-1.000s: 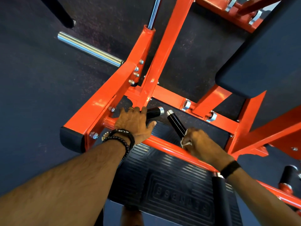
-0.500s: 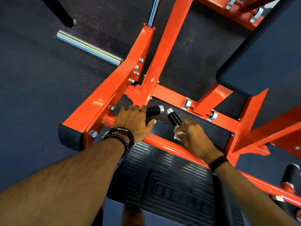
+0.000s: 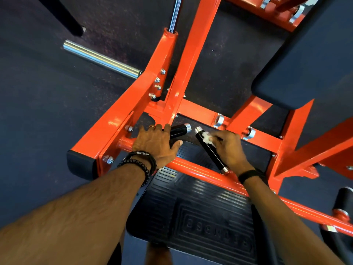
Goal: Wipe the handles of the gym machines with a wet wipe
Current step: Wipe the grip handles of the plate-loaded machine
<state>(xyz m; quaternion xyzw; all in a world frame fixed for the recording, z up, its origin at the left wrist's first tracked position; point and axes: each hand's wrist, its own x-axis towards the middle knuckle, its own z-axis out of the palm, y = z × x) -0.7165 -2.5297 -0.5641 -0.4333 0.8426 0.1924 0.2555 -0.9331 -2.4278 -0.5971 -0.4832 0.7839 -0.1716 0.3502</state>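
Filling most of the view, the orange machine frame stands on dark flooring; a ribbed black footplate sits low in the middle, a black pad upper right, and a chrome bar juts toward the upper left; two black handles with chrome end caps meet near the centre, their free tips close but apart; the left handle runs nearly level, its cap pointing right and slightly up; the right handle lies on a diagonal, long axis from lower right at the frame tube to upper left at its free cap; the left hand, beaded bracelets at the wrist, has its fingers wrapped over the left handle near its base; the right hand has fingers curled onto the upper part of the right handle, pressing the white wet wipe against it just below the cap.
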